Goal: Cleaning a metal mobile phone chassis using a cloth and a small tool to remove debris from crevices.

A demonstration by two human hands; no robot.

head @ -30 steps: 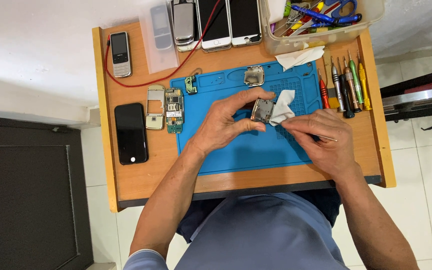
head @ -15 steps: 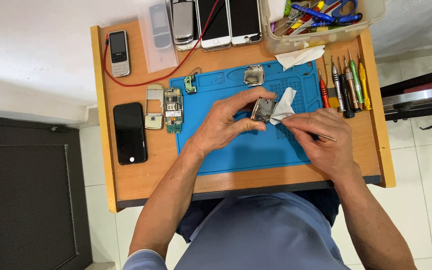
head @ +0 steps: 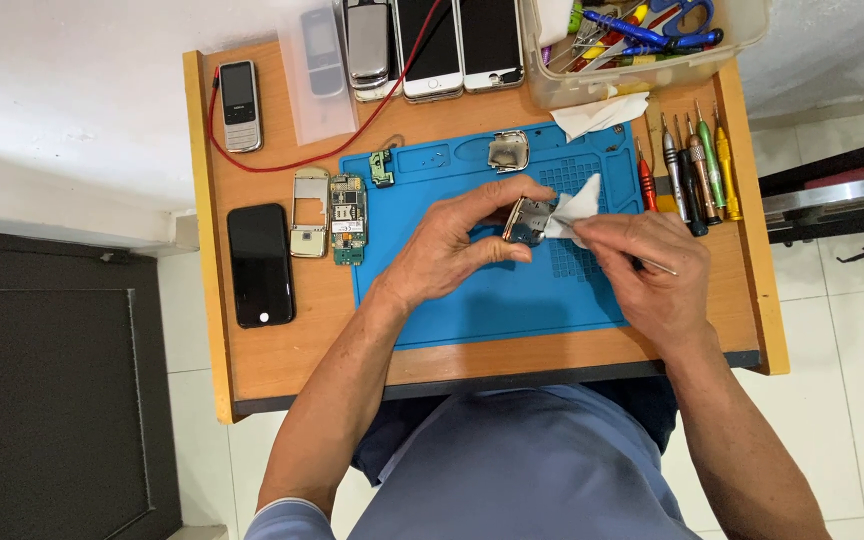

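Observation:
My left hand [head: 457, 245] grips a small metal phone part [head: 525, 219] above the blue work mat [head: 492, 300]. My right hand [head: 652, 270] pinches thin metal tweezers [head: 658, 266] that hold a white tissue [head: 577, 205] against the part. On the mat's far edge lie a metal cover piece [head: 508, 151] and a small green bracket [head: 382, 168]. Left of the mat lie a green circuit board [head: 348, 218] and a silver phone frame [head: 309, 212].
A black smartphone [head: 260, 264] and a small keypad phone [head: 239, 105] with a red cable [head: 302, 160] sit on the wooden table's [head: 282, 350] left. Several phones [head: 432, 40] line the back. A clear tool box [head: 642, 40] and screwdrivers [head: 687, 170] are at right.
Both hands have shifted slightly; the tissue has moved a little over the part. Nothing else has moved.

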